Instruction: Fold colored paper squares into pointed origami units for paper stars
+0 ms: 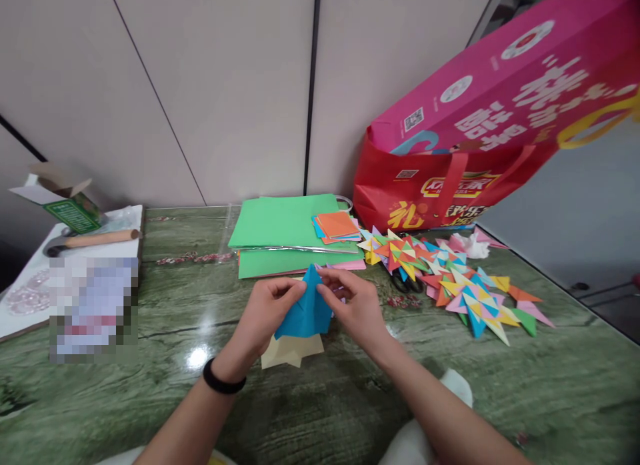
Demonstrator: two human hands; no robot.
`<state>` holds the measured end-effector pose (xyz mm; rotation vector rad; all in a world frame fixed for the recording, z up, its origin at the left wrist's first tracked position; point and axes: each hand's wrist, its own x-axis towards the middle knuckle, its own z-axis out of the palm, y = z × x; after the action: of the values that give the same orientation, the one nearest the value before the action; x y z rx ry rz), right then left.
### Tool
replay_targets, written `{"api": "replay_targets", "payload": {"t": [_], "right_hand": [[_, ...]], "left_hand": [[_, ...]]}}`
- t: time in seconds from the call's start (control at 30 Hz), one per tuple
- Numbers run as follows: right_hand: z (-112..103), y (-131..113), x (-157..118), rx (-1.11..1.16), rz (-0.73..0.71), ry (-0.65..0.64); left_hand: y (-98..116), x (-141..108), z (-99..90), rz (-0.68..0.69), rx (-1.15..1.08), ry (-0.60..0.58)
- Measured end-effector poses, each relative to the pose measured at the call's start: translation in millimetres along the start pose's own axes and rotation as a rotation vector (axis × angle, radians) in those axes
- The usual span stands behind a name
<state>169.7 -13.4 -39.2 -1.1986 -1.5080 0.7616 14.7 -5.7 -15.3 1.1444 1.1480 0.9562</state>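
Observation:
A blue paper (311, 315), creased and folded to a point at the top, is held upright between my two hands. My left hand (267, 311) pinches its left side near the peak with thumb and fingers. On the other side, my right hand (354, 308) grips the right edge with thumb and index finger. Below and behind the blue paper, cream-coloured paper (291, 351) lies on the green marbled table (175, 411), partly covered. Just beyond my hands are green sheets (285, 221) with a small stack of orange and blue squares (337, 226) on top.
Folded multicoloured paper stars (475, 301) lie at the right, with black scissors handles (407, 283) partly under them. Behind stands a red bag (390, 191) holding a pink box (500, 78). At the left are a white board (20, 315), a wooden-handled hammer (100, 239) and an open green box (75, 213).

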Motion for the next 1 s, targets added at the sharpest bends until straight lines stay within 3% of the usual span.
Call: {"api": "replay_targets", "payload": {"t": [0.4, 0.67, 1.0], "right_hand": [[0.0, -9.1, -2.8, -0.157, -0.187, 0.039], [1.5, -8.5, -0.1, 0.068, 0.037, 0.011], [0.9, -10.6, -2.2, -0.137, -0.246, 0.025]], "left_hand": [[-0.2, 0.5, 0.3, 0.043, 0.025, 0.014], [0.3, 1.6, -0.5, 0.090, -0.027, 0.000], [1.0, 0.5, -0.4, 0.178, 0.168, 0.131]]}}
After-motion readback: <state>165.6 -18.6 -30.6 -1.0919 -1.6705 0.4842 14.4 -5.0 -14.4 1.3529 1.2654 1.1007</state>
